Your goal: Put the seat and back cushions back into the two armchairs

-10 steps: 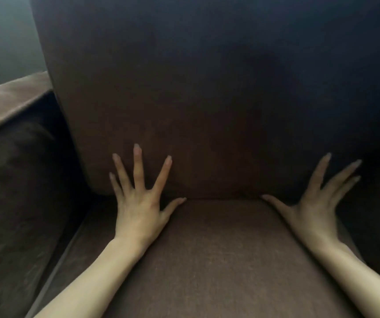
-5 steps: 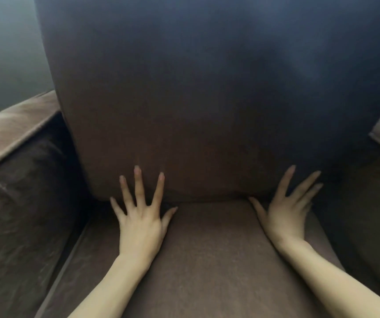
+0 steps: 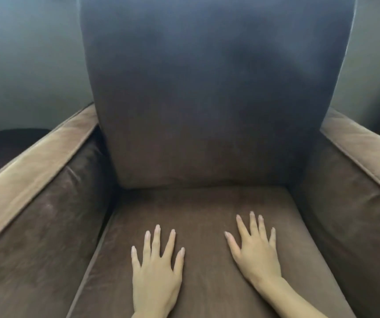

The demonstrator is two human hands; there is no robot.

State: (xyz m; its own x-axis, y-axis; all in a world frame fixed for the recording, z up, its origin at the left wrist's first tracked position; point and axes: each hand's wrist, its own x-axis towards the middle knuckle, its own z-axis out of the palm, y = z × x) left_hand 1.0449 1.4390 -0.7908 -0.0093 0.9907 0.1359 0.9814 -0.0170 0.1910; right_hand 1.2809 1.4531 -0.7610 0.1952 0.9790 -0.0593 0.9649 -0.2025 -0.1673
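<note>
A brown armchair fills the view. Its tall back cushion (image 3: 212,106) stands upright between the two arms, its lower edge meeting the seat cushion (image 3: 202,207). The seat cushion lies flat in the chair. My left hand (image 3: 155,265) rests palm down on the front middle of the seat cushion, fingers spread, holding nothing. My right hand (image 3: 254,249) lies flat beside it on the same cushion, also empty. Both hands are well short of the back cushion.
The left armrest (image 3: 35,166) and right armrest (image 3: 363,157) have lighter tan tops and flank the seat. A grey-green wall (image 3: 23,53) stands behind the chair. A dark shape (image 3: 5,143) shows beyond the left arm.
Both hands have come off the bottom of the back cushion and moved back toward me onto the seat cushion. The view has pulled back, showing the whole back cushion and both arms.
</note>
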